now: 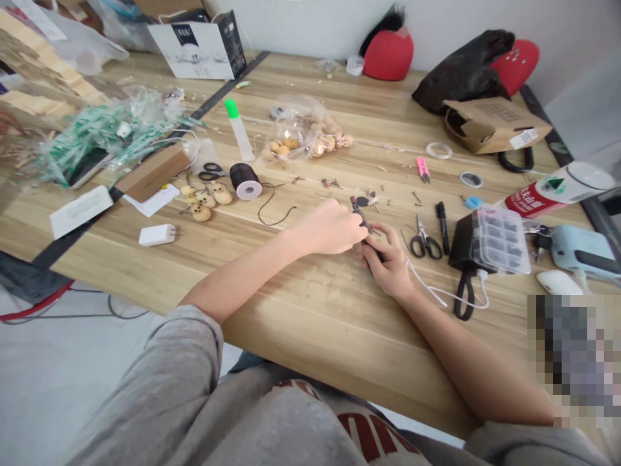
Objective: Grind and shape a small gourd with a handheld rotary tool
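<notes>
My left hand (334, 228) is closed around the upper part of a dark slim tool (358, 210), with its knuckles facing up. The lower end of this tool is gripped by my right hand (389, 262), thumb along it. A small brown piece shows at the tool's far tip. The fingers hide most of the tool, so its exact kind is unclear. Just beyond the hands lie a dark round disc (361, 201) and scattered small brown bits (330, 183). Scissors (425, 239) and a black marker (442, 226) rest to the right of my right hand.
At left are a thread spool (248, 181), carved wooden beads (201, 204), black-handled scissors (212, 171) and a white charger (158, 235). Bagged beads (310, 133) and a green-capped bottle (239, 129) stand farther back. A compartment box (502, 239) and white cable (427, 285) lie right.
</notes>
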The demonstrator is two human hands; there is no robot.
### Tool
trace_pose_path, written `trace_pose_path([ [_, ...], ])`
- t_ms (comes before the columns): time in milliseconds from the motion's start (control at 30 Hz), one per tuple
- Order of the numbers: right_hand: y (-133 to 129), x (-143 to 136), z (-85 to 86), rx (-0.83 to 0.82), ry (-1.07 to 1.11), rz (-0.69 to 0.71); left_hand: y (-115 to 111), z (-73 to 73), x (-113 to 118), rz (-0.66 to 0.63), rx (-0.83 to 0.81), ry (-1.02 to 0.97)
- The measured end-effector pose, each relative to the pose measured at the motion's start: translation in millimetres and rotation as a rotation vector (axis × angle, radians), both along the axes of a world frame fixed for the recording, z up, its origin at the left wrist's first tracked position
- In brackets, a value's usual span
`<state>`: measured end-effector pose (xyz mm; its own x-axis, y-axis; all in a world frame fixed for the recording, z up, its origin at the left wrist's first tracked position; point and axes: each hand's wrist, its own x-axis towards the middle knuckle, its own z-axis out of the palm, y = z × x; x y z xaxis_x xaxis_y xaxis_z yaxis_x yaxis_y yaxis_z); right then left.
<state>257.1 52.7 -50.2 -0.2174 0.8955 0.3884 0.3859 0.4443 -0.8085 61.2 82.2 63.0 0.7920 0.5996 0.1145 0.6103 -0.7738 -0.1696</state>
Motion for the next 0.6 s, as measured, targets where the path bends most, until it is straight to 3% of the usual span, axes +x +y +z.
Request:
trace_pose_path([
  [167,-2,-1,3.3,-0.094,0.055,-0.037,34,-33.3,-10,0.198,-0.205,-0.266],
  [333,-3,-3,6.6,-0.136,0.101,-0.068,54,-66.5,-26,0.396,-0.402,-0.736],
  [433,-4,-4,8.2,-0.168,0.121,-0.072,58,-76.8,-34,0.409,-0.436,-0.882],
  [600,-4,-4,8.7,-0.276,0.153,-0.049,60,-81.9,-40,0.408,-0.431,-0.946],
])
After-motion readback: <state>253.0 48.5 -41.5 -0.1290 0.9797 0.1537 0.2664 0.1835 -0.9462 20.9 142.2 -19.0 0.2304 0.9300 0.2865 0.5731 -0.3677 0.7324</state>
